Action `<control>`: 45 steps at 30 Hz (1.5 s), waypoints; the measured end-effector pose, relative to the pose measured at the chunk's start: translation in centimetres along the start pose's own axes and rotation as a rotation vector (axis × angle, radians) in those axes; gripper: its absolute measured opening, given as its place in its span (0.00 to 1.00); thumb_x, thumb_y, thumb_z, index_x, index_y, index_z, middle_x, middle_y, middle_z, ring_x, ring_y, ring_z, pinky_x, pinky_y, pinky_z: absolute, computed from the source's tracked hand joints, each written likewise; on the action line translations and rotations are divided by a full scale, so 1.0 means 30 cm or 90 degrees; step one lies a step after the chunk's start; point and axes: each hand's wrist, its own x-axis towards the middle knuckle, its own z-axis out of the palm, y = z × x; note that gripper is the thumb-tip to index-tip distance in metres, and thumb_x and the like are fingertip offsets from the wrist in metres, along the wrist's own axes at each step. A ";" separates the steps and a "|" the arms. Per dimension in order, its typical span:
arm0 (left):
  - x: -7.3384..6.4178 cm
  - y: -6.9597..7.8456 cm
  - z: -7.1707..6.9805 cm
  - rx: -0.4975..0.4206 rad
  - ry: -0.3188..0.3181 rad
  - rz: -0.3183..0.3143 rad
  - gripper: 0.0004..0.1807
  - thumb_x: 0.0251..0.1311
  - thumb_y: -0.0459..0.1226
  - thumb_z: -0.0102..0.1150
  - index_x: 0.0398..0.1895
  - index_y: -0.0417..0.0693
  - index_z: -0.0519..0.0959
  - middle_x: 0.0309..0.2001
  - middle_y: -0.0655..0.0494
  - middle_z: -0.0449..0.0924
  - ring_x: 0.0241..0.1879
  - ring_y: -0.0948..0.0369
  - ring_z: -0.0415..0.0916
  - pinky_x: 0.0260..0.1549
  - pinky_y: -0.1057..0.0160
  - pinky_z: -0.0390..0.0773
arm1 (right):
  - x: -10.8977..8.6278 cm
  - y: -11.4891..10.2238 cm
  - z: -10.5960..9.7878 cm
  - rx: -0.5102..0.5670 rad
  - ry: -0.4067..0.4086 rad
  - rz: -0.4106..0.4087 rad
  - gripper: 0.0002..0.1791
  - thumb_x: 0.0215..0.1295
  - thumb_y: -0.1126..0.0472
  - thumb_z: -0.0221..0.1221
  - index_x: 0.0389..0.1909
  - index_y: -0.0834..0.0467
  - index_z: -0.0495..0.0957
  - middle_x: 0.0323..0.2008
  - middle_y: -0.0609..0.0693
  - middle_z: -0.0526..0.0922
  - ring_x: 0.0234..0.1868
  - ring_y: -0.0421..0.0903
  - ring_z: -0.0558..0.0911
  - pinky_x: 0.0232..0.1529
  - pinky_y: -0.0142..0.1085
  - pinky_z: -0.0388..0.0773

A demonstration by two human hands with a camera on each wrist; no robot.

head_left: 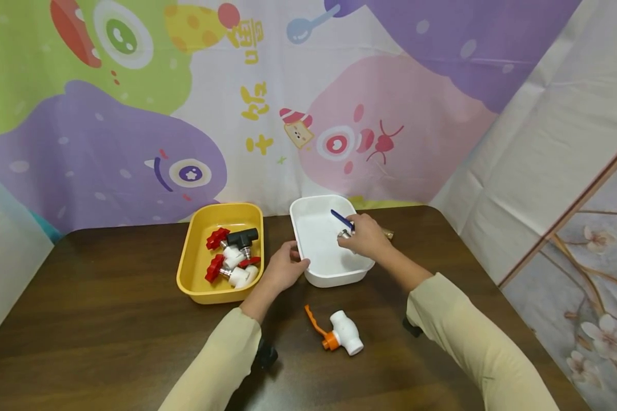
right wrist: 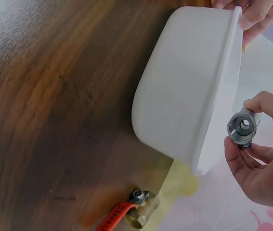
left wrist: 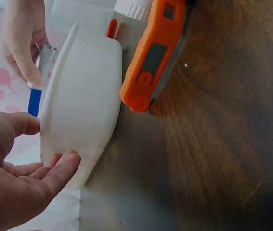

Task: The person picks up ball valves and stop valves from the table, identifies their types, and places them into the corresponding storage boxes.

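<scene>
My right hand (head_left: 366,235) holds a metal ball valve (right wrist: 243,127) with a blue lever (head_left: 343,220) over the white basin (head_left: 313,228). In the right wrist view the valve's round threaded opening faces the camera, between thumb and fingers. My left hand (head_left: 285,265) grips the basin's left rim, the thumb at the rim and the other fingers along the outer wall. A white ball valve (head_left: 347,333) with an orange lever (left wrist: 148,72) lies on the table in front of the basin. Right of the basin lies a brass valve (right wrist: 143,211) with an orange-red lever, mostly hidden in the head view.
To the left stands a yellow basin (head_left: 185,274) holding several white and black valves with red handwheels (head_left: 215,267). Dark objects (head_left: 266,354) show beside both sleeves, partly covered. A patterned cloth (head_left: 267,171) hangs behind the brown table (head_left: 108,342).
</scene>
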 end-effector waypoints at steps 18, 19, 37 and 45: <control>0.001 -0.001 -0.002 0.000 -0.004 -0.003 0.30 0.61 0.41 0.56 0.64 0.39 0.62 0.48 0.44 0.75 0.41 0.55 0.75 0.40 0.60 0.77 | 0.038 -0.039 0.073 0.018 0.000 -0.009 0.29 0.48 0.53 0.64 0.51 0.64 0.75 0.37 0.56 0.79 0.37 0.49 0.76 0.36 0.38 0.73; 0.001 -0.002 -0.003 -0.001 -0.003 -0.004 0.30 0.61 0.41 0.56 0.64 0.39 0.62 0.49 0.44 0.75 0.41 0.55 0.75 0.40 0.60 0.77 | 0.040 -0.042 0.078 0.017 -0.001 -0.007 0.29 0.48 0.53 0.64 0.52 0.64 0.75 0.37 0.56 0.79 0.37 0.49 0.76 0.36 0.38 0.73; 0.005 -0.012 -0.002 -0.007 -0.005 0.018 0.30 0.61 0.40 0.56 0.64 0.39 0.62 0.48 0.44 0.76 0.41 0.55 0.75 0.39 0.61 0.78 | 0.065 -0.088 0.139 0.022 -0.027 0.007 0.32 0.50 0.53 0.63 0.55 0.64 0.73 0.41 0.58 0.77 0.37 0.50 0.75 0.37 0.37 0.73; 0.001 -0.007 -0.006 -0.012 -0.007 0.013 0.30 0.61 0.40 0.56 0.64 0.39 0.61 0.49 0.44 0.76 0.41 0.55 0.74 0.41 0.60 0.78 | 0.071 -0.105 0.166 0.022 -0.015 -0.017 0.29 0.48 0.55 0.64 0.51 0.65 0.75 0.39 0.58 0.79 0.38 0.50 0.76 0.38 0.40 0.74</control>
